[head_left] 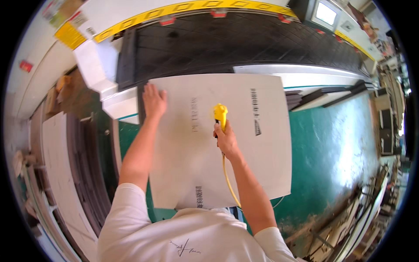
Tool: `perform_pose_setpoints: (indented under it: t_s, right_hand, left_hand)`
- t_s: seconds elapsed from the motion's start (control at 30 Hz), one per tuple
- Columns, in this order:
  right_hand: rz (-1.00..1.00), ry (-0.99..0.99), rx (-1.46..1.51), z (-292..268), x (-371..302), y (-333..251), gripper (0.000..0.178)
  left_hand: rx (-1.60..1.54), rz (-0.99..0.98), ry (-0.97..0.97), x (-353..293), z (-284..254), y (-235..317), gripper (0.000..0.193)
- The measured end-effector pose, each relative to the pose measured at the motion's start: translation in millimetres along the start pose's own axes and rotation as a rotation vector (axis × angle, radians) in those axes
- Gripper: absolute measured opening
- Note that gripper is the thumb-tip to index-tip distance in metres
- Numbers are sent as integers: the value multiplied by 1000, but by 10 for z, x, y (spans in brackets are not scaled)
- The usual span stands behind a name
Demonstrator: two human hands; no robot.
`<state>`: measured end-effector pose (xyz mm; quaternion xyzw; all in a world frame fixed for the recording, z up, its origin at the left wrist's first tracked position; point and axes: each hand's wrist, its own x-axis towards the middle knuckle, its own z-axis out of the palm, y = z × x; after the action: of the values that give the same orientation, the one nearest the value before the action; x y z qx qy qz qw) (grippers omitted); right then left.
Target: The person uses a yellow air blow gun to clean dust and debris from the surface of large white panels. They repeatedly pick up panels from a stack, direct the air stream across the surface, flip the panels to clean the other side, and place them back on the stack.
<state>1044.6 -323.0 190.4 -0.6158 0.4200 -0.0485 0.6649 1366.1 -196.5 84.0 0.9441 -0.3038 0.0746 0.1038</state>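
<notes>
A large pale panel lies in front of me, with dark printed marks on its face. Near its far left corner my left hand rests flat on it, fingers stretched out and holding nothing. Over the middle of the panel my right hand is closed round the grip of a yellow hand-held tool. The tool has a rounded yellow head and a dark part by my fingers; its exact kind is not clear. A thin yellow cord or hose runs from it back toward my body.
Beyond the panel stretches a machine's dark bed under a yellow marked bar. A lit screen is at the far right. Stacked boards stand on the left, and more dark boards lie right of the panel, above the green floor.
</notes>
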Motion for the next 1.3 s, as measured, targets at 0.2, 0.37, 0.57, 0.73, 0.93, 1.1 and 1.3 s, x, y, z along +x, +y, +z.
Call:
perform_pose_setpoints:
  t_s: [0.2, 0.37, 0.57, 0.73, 0.93, 1.1, 1.3]
  right_hand:
    - [46, 533, 261, -1339, 10, 299, 21]
    - [144, 360, 169, -1715, -718, 317, 18]
    - [227, 657, 340, -1894, -2082, 881, 25]
    - [309, 596, 441, -1911, -3341, 1369, 30]
    - [377, 347, 478, -2007, -4566, 1825, 26]
    - [271, 552, 611, -2255, -4913, 2234, 28]
    - [403, -173, 365, -2307, -4738, 2115, 27]
  left_hand:
    - [-44, 262, -19, 614, 426, 1231, 73]
    - [-319, 694, -125, 505, 545, 2987, 67]
    - [-267, 1063, -289, -105, 420, 4447, 60]
    - [-302, 1420, -308, -1524, 103, 4601, 60]
    - [-386, 1560, -412, -3081, -650, 4075, 61]
    - [-486, 1402, -569, -3829, -1204, 3472, 61]
    - [-302, 995, -467, -4064, -1482, 2095, 59]
